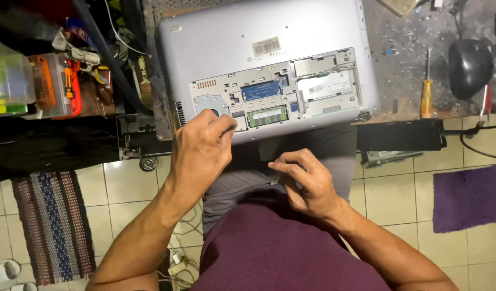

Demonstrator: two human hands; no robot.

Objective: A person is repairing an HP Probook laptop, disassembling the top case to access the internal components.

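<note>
Far left of the fingers, a striped rug (pixel 54 226) lies on the tiled floor, and clear plastic boxes (pixel 37 86) of tools crowd the dark surface (pixel 409 64). The left hand (pixel 202 153) rests on the near edge of the upturned silver laptop (pixel 248 48), its fingers (pixel 223 126) curled down at the open service bay; whether they pinch anything I cannot tell. Just beyond those fingers sit a green memory module (pixel 266 116) and, farther back, a blue one (pixel 261 90). The right hand (pixel 307 180) hovers over the lap, below the laptop's edge, fingers (pixel 288 164) closed on something small and hidden. A slip could scratch the exposed board, and a tiny part might drop to the floor. Well right of both hands lie a yellow-handled screwdriver (pixel 427 89) and a black mouse (pixel 470 67).
</note>
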